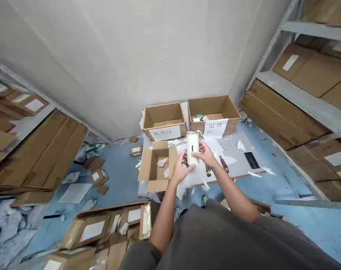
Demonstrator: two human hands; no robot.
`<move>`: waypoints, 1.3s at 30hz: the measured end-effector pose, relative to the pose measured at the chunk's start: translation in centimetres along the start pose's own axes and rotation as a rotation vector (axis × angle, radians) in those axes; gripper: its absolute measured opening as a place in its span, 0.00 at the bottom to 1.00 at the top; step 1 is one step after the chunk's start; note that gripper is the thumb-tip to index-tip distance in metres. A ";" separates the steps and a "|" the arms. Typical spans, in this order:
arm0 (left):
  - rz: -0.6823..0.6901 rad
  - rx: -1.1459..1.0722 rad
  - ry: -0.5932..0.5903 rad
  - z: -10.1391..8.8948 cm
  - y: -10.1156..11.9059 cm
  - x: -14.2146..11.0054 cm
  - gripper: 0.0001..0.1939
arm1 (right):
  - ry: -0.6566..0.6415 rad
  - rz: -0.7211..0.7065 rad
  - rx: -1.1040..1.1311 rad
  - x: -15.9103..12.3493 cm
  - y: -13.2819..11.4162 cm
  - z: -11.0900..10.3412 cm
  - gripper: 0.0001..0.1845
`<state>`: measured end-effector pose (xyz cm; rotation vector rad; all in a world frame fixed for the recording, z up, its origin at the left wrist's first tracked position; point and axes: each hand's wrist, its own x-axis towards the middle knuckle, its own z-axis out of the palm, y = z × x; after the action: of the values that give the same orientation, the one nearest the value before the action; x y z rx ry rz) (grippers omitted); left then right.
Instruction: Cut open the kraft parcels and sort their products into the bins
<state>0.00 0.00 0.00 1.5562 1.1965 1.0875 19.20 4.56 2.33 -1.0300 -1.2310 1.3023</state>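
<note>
Both my hands hold a cream-white drink bottle (193, 144) upright above the table. It has a greyish lid, a cord loop at its top right and small dark print on its front. My left hand (181, 167) is wrapped around its lower left side. My right hand (206, 154) grips it from the right, thumb across the front. Just left of my hands stands an open cardboard box (144, 167) with its flaps spread and white paper scraps inside. To the right, a yellow-black box cutter (208, 171) and a red box cutter (224, 164) lie on the table.
At the wall stand two labelled cardboard boxes, the left one (164, 132) and the right one (232, 122), which contains small items. A black phone (251, 160) and a white cable (235, 148) lie right. Shelves (313, 101) of cartons flank both sides; a parcel-filled carton (111, 207) is below left.
</note>
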 end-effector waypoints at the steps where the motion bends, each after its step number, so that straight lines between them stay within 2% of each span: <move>1: -0.018 0.000 0.055 -0.7 0.2 0.6 0.42 | 0.002 0.010 -0.016 0.0 0.2 -0.4 0.45; 3: -0.040 0.018 0.123 -2.0 0.7 2.1 0.36 | -0.003 0.030 -0.040 -0.1 0.6 -1.0 0.47; 5: -0.011 0.050 0.111 -3.2 1.8 3.8 0.35 | -0.022 0.047 -0.055 0.0 1.3 -1.5 0.48; 11: 0.096 0.274 -0.172 -5.0 5.8 9.5 0.35 | -0.132 0.101 -0.042 0.5 4.6 -1.4 0.50; 15: 0.113 0.425 -0.295 -4.8 6.2 11.5 0.26 | -0.184 0.107 -0.058 1.1 7.3 -1.9 0.50; 19: 0.143 0.535 -0.258 -4.3 5.4 11.9 0.12 | -0.143 0.094 -0.304 1.9 11.3 -4.4 0.51; 22: 0.111 0.586 -0.199 -3.7 4.3 11.8 0.10 | -0.080 0.276 -0.527 2.1 15.2 -6.5 0.57; 24: 0.074 0.605 -0.187 -3.2 3.1 11.8 0.11 | -0.087 0.392 -0.589 2.2 17.8 -7.1 0.61; 26: 0.045 0.607 -0.188 -2.6 1.6 11.7 0.13 | -0.130 0.430 -0.592 2.2 20.2 -7.0 0.64; 31: -0.007 0.619 -0.190 -1.2 -1.8 11.3 0.21 | -0.249 0.315 -0.498 2.8 24.5 -5.8 0.63; 35: -0.035 0.628 -0.149 -0.6 -2.8 11.0 0.24 | -0.224 0.313 -0.455 3.3 26.3 -5.2 0.56; 39: -0.044 0.611 -0.160 -0.2 -2.8 10.6 0.25 | -0.191 0.284 -0.471 3.5 26.5 -4.9 0.49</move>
<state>0.80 10.85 -1.30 2.0142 1.5266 0.5718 20.59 9.85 -24.31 -1.4835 -1.6306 1.3802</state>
